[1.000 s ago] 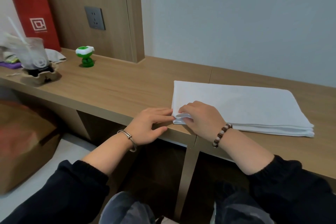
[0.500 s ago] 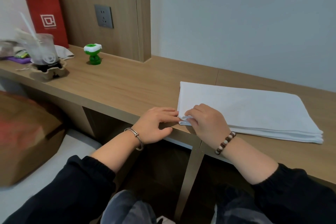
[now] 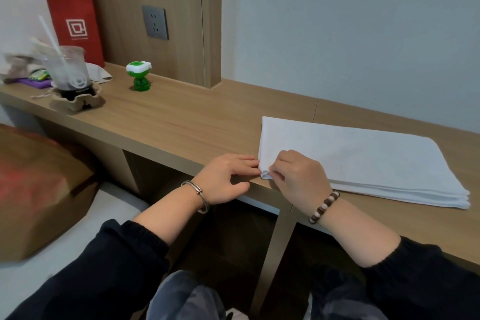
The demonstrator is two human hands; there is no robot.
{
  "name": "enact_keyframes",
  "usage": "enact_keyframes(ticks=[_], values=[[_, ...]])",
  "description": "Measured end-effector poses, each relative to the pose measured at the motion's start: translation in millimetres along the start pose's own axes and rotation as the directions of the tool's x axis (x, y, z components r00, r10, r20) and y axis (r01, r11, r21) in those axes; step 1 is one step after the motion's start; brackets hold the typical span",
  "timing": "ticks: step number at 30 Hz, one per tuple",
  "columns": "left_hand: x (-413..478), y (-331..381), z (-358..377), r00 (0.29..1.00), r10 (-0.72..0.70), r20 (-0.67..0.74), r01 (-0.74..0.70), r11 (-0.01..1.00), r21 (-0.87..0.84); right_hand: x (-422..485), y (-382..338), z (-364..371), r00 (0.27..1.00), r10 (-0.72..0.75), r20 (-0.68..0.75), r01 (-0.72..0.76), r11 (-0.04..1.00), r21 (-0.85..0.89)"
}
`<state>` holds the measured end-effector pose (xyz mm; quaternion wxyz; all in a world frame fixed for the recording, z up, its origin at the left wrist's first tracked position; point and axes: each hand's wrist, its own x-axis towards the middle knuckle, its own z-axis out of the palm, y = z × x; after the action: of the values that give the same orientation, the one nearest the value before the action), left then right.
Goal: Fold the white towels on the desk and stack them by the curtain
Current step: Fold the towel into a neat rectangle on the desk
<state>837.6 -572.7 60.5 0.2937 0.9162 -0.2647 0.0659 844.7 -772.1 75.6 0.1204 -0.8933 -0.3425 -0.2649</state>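
**Still squaring the corner**

Little has changed over the last second: both hands have stayed at the near left corner of the towel (image 3: 363, 158), so the fold is being tidied, not begun anew. The towel lies flat in several layers on the desk (image 3: 181, 125), at its front edge. The right hand (image 3: 298, 179) is curled, pinching the corner layers together. The left hand (image 3: 226, 179) lies flat, fingers nearly straight, tips touching the towel's edge and holding nothing. No curtain shows, so stacking looks to be ahead.
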Motion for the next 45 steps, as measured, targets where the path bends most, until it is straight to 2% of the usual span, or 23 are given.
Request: enact_keyframes(ticks=[5, 8, 10, 13, 15, 20, 24, 27, 31, 36, 42, 45], values=[[1.0, -1.4, -0.3, 1.0, -0.01, -0.001, 0.01, 1.0, -0.017, -0.1, -0.3, 3.7, 0.997, 0.063, 0.045, -0.062, 0.998, -0.03], [1.6, -2.4, -1.1, 0.995, -0.05, -0.086, 0.033, 0.981, -0.194, 2.2, 4.9, 5.2, 0.988, 0.1, 0.116, -0.1, 0.995, -0.007], [3.2, 0.6, -2.5, 0.994, -0.062, -0.087, 0.04, 0.97, -0.24, 4.3, 8.2, 3.3, 0.983, 0.103, 0.153, -0.108, 0.994, 0.024], [4.7, 6.1, 0.6, 0.999, -0.026, 0.024, 0.028, 0.997, -0.066, 3.0, 11.4, -1.1, 0.974, 0.104, 0.199, -0.115, 0.992, 0.045], [3.8, 7.5, 2.7, 0.998, -0.035, 0.045, 0.035, 0.999, -0.007, -0.1, 13.1, -4.4, 0.969, 0.117, 0.219, -0.135, 0.988, 0.07], [7.5, 10.6, 4.6, 0.999, -0.046, -0.021, 0.047, 0.997, 0.057, -15.0, 23.7, -16.6, 0.954, 0.201, 0.223, -0.207, 0.978, 0.005], [15.4, 16.4, 8.3, 0.993, 0.042, -0.111, -0.021, 0.982, 0.186, -28.4, 39.1, -28.4, 0.942, 0.283, 0.18, -0.276, 0.959, -0.062], [22.7, 21.0, 10.5, 0.994, 0.062, -0.092, -0.033, 0.956, 0.291, -30.4, 44.2, -31.9, 0.923, 0.338, 0.183, -0.335, 0.941, -0.049], [24.7, 24.3, 13.6, 0.994, 0.028, -0.101, 0.005, 0.95, 0.311, -28.0, 45.0, -38.0, 0.924, 0.348, 0.159, -0.353, 0.936, 0.004], [24.0, 27.2, 14.7, 0.992, 0.025, -0.124, 0.019, 0.938, 0.346, -25.3, 44.7, -43.4, 0.943, 0.303, 0.136, -0.31, 0.95, 0.028], [24.9, 27.9, 13.4, 0.991, 0.052, -0.122, -0.001, 0.92, 0.393, -33.1, 41.6, -44.0, 0.967, 0.166, 0.192, -0.156, 0.985, -0.068], [26.1, 27.9, 8.4, 0.995, 0.061, -0.08, -0.024, 0.916, 0.401, -37.6, 42.0, -39.9, 0.962, 0.148, 0.229, -0.128, 0.987, -0.1]])
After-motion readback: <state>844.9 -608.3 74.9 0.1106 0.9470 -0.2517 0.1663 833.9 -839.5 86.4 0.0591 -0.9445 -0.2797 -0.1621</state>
